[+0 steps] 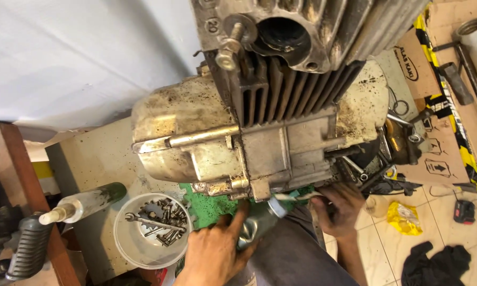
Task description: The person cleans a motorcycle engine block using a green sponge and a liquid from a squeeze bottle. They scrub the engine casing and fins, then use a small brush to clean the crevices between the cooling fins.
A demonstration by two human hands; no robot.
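Head view, looking down. A dirty motorcycle engine (259, 122) sits on a work surface, cooling fins facing up toward the camera, side cover at left.

Left hand (217, 249): enters from the bottom edge, back of hand up, wrist bent slightly inward. Fingers are curled around a grey metal part (254, 230) just under the lower edge of the engine; thumb points up toward the casing. Grip closed on that part.

Right hand (341, 206): comes in from lower right, forearm rising steeply. Fingers reach under the engine's lower right corner, touching the casing there. They are bent, but whether they clamp anything cannot be told; the fingertips are hidden in shadow.

A clear plastic tub (143, 246) with bolts, a sprocket and a wrench (151, 221) stands just left of the left hand. A green mat (209, 204) shows between tub and engine.
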